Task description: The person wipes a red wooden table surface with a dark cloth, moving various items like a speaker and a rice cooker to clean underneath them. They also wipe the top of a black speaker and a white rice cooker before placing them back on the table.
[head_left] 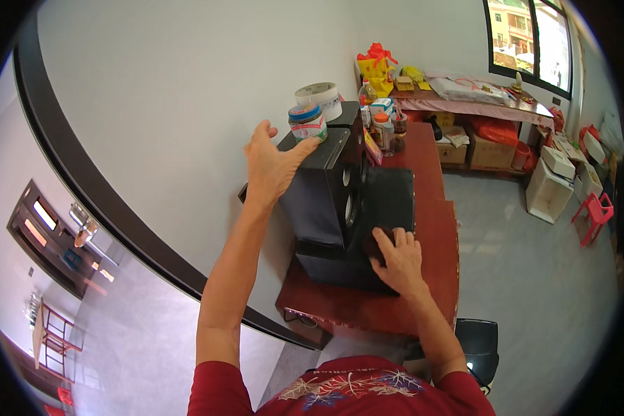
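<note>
The near speaker [317,197], a black upright box, stands on the left part of a low black box [394,197], which rests on the red-brown table [433,277]. On top of the near speaker, toward its back, sits a small jar [307,128] with a blue lid. The left hand [274,163] is above the near speaker's left edge, fingers spread and gripping nothing, thumb reaching along the front of the jar; whether it touches the glass I cannot tell. The right hand [401,262] lies to the right of the near speaker, over the low box, its fingers bent around a dark item [371,246].

Behind the near speaker is a far speaker [348,114] carrying a roll of tape [331,104], with bottles [384,130] to its right. Left of the near speaker, the wall [180,111] leaves little room. Right of it, past the low box's edge, a strip of table runs to its scalloped rim; beyond that rim the grey floor [513,270] gives wide space.
</note>
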